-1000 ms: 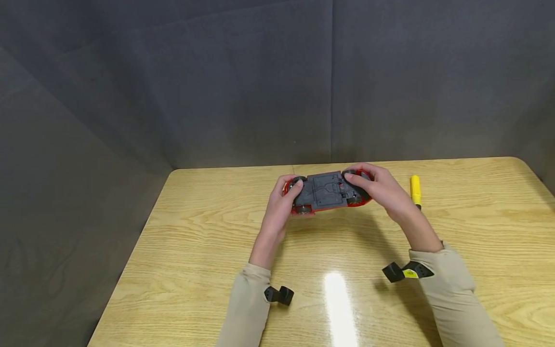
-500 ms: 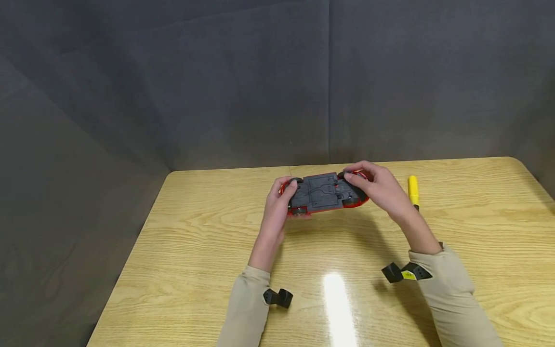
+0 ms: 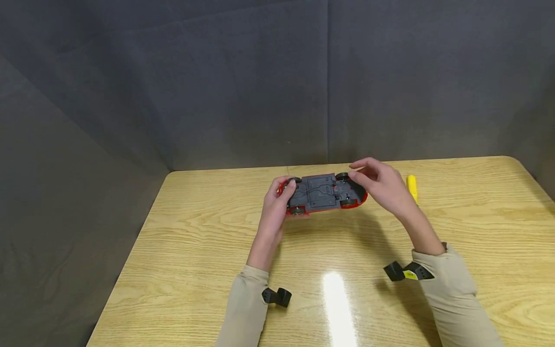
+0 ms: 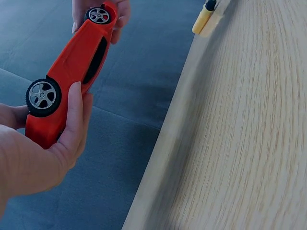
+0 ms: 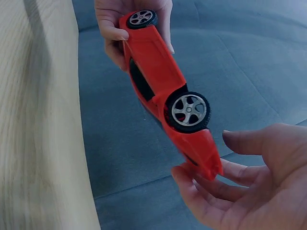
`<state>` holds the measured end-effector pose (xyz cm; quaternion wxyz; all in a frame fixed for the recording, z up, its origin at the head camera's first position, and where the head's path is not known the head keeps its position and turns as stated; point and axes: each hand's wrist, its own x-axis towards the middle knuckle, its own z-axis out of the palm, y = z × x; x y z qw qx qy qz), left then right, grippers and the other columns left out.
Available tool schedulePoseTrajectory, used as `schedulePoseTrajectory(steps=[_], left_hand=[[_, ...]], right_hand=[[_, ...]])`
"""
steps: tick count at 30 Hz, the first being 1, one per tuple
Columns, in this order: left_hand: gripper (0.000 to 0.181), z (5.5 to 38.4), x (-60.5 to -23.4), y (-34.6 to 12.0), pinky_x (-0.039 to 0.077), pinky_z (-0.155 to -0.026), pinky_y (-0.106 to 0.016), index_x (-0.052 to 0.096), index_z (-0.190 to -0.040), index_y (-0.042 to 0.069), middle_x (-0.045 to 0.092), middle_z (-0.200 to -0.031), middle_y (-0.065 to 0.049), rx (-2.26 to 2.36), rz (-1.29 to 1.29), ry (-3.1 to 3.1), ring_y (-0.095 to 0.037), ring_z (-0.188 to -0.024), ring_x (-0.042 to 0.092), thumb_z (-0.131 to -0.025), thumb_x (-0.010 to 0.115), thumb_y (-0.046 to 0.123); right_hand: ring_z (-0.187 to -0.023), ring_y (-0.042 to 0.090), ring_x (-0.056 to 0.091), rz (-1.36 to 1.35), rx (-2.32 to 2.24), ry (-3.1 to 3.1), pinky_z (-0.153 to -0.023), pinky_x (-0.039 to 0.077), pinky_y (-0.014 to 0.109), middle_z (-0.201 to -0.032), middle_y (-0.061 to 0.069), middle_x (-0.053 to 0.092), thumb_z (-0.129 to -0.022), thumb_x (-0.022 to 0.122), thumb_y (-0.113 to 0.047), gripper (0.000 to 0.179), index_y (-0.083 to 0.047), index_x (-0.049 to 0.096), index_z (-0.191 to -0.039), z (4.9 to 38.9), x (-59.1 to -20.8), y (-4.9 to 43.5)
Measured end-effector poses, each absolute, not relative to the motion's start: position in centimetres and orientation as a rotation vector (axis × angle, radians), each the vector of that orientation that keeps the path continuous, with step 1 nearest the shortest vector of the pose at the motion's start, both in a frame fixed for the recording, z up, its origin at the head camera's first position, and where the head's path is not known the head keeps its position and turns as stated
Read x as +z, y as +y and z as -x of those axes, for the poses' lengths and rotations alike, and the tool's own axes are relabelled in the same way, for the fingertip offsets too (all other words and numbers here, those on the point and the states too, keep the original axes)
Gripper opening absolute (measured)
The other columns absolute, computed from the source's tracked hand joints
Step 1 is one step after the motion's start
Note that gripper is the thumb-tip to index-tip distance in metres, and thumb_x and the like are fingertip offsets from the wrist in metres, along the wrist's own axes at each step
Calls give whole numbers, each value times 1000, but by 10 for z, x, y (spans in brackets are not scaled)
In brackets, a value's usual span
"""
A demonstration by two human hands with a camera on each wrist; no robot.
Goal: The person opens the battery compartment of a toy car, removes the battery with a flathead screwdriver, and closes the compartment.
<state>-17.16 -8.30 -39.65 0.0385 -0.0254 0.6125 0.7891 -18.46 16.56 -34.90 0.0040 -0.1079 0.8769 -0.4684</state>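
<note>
A red toy car (image 3: pixel 322 192) is held upside down above the table, its dark grey underside and black wheels facing up. My left hand (image 3: pixel 275 205) grips one end, thumb on the underside and fingers along the body. In the left wrist view, the left hand (image 4: pixel 53 148) wraps the car (image 4: pixel 79 57) near a wheel with silver spokes. At the other end is my right hand (image 3: pixel 381 188), its thumb lifted off. The right wrist view has the right hand (image 5: pixel 249 177) with thumb apart and fingertips close by the car's tip (image 5: pixel 206 158); contact there is unclear.
A yellow screwdriver-like tool (image 3: pixel 412 188) with a dark end lies on the wooden table (image 3: pixel 195 270), right of the car. Dark cloth (image 3: pixel 243 96) hangs behind the table and along its left side. Black wrist cameras sit on both sleeves.
My right hand has loosened its hold, its thumb and fingers drawing back from the car's right end. The car has shifted slightly left with my left hand still gripping it.
</note>
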Motion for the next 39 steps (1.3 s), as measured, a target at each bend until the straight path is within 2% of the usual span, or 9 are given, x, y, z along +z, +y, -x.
schedulePoseTrajectory(steps=[4, 9, 16, 19, 25, 28, 39], left_hand=[[31, 173, -396, -83, 58, -76, -62, 58, -135, 10, 60, -122, -16, 2435, 76, 1861, -26, -89, 68, -107, 58, 25], [33, 175, -392, -83, 58, -76, -62, 58, -136, 10, 60, -120, -15, 2444, 96, 1857, -25, -87, 69, -106, 59, 24], [31, 179, -392, -85, 61, -63, -44, 59, -134, 9, 60, -122, -15, 2489, 103, 1834, -24, -87, 69, -106, 59, 22], [29, 180, -391, -85, 61, -61, -42, 59, -132, 9, 60, -120, -14, 2501, 104, 1820, -24, -86, 69, -106, 59, 21], [28, 180, -390, -83, 62, -65, -47, 59, -131, 9, 60, -120, -14, 2504, 106, 1813, -24, -87, 68, -106, 59, 21], [29, 178, -389, -82, 61, -68, -52, 59, -131, 9, 60, -121, -14, 2492, 112, 1815, -24, -87, 68, -105, 60, 21], [28, 178, -389, -81, 61, -67, -51, 59, -131, 9, 60, -120, -15, 2506, 94, 1802, -25, -89, 68, -105, 60, 20]], right_hand=[[-113, 38, 64, 372, -1466, 2819, -92, 48, 51, -117, 22, 70, -105, 60, -28, 37, -1, 64, -130, 182, -345, 165], [-111, 36, 64, 396, -1505, 2868, -94, 49, 53, -117, 20, 70, -105, 60, -26, 35, -1, 64, -130, 177, -340, 165], [-121, 38, 61, 379, -1555, 2895, -104, 46, 56, -121, 17, 68, -103, 64, -24, 28, -2, 68, -119, 172, -334, 162], [-124, 40, 58, 402, -1532, 2918, -107, 43, 59, -123, 18, 66, -101, 67, -22, 23, -2, 70, -111, 171, -334, 159], [-136, 41, 48, 486, -1465, 2861, -111, 36, 63, -142, 21, 56, -98, 71, -17, 14, -3, 70, -102, 172, -335, 155], [-140, 45, 43, 511, -1442, 2809, -109, 38, 63, -149, 21, 50, -97, 72, -15, 12, -4, 70, -101, 173, -337, 154], [-140, 52, 39, 597, -1288, 2903, -108, 35, 65, -151, 30, 43, -94, 72, -4, 6, -2, 69, -90, 168, -343, 139]])
